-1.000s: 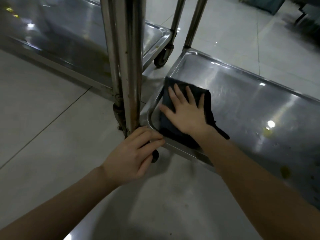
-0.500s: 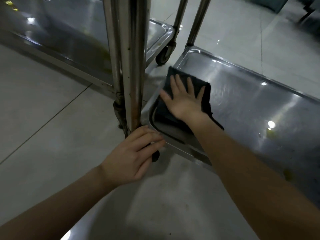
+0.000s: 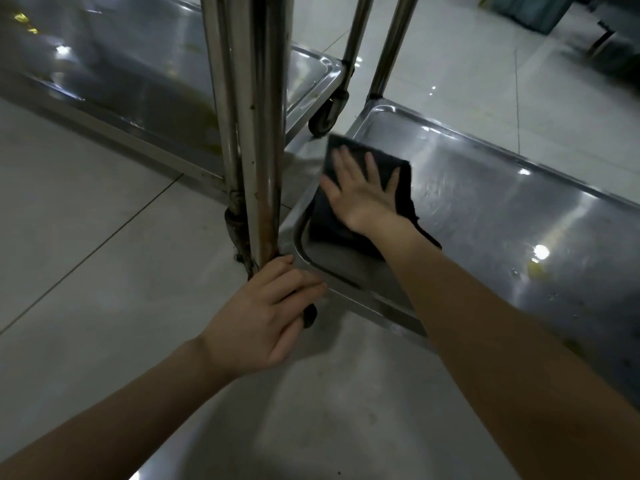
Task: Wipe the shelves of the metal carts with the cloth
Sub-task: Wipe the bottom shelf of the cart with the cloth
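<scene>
Wiping the left end of the lower shelf [image 3: 502,216], centre right of the frame. Item in use: one dark cloth [image 3: 329,216], lying flat on the steel just inside the raised rim, close to the shelf's near-left corner. Right hand [image 3: 363,194]: flat on top of the cloth, fingers straight and spread, palm pressing down, nothing pinched. Left hand [image 3: 266,317], lower centre: fingers curled round the foot of the upright post [image 3: 263,133] at the cart's near corner, apparently steadying the cart. Second cart's shelf [image 3: 138,81], upper left: yellowish smears on it, no cloth on it; its caster [image 3: 325,116] stands just beyond the cloth's far edge. Condition of the lower shelf: streaked sheen to the right of the cloth, with a yellowish fleck [image 3: 535,270] and small spots farther right, well apart from the cloth. Floor [image 3: 86,237]: pale tile. Handling note, by judgement: the stroke goes best with the palm's weight even across the whole cloth, so that no edge lifts or folds. Run the cloth hard into the rounded corner and along the rim, where dirt likely gathers, then work rightward in overlapping passes toward the fleck. The grip on the post should be firm, since a cart on wheels may roll under a sideways push. The loose corner of cloth beside the wrist could bunch; flatten it if so.
</scene>
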{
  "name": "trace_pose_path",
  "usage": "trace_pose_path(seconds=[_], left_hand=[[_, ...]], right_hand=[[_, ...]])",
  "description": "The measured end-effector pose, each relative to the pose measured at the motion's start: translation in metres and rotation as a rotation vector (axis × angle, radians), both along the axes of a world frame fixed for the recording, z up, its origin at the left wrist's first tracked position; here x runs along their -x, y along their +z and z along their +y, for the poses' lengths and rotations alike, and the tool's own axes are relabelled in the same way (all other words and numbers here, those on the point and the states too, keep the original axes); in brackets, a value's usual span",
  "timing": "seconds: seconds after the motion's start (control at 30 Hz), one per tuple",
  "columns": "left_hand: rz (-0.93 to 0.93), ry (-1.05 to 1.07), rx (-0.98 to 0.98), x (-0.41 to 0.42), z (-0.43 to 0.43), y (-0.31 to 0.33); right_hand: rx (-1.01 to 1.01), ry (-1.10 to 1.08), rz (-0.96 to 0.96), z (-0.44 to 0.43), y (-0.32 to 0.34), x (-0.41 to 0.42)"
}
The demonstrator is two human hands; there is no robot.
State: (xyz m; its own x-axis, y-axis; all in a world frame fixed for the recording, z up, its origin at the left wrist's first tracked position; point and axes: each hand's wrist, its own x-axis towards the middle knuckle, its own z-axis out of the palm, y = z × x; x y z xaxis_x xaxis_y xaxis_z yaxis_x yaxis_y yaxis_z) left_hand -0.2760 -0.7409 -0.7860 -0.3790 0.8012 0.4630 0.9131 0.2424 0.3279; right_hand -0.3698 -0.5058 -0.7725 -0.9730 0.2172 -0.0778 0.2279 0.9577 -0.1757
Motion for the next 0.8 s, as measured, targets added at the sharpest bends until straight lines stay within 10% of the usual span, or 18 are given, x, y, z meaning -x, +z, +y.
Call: trace_pose_path(seconds=[0.13, 0.43, 0.8], left_hand=[[0.010, 0.009, -0.036, -0.002, 0.004, 0.003], [0.076, 0.159, -0.029, -0.009, 0.034, 0.011], [-0.166, 0.179, 0.154, 0.017, 0.132, 0.017]], right_hand=[[-0.156, 0.377, 0.145, -0.002, -0.006, -0.114], [-0.006, -0.421, -0.042, 0.115, 0.012, -0.081], [-0.080, -0.128, 0.041, 0.060, -0.005, -0.200]])
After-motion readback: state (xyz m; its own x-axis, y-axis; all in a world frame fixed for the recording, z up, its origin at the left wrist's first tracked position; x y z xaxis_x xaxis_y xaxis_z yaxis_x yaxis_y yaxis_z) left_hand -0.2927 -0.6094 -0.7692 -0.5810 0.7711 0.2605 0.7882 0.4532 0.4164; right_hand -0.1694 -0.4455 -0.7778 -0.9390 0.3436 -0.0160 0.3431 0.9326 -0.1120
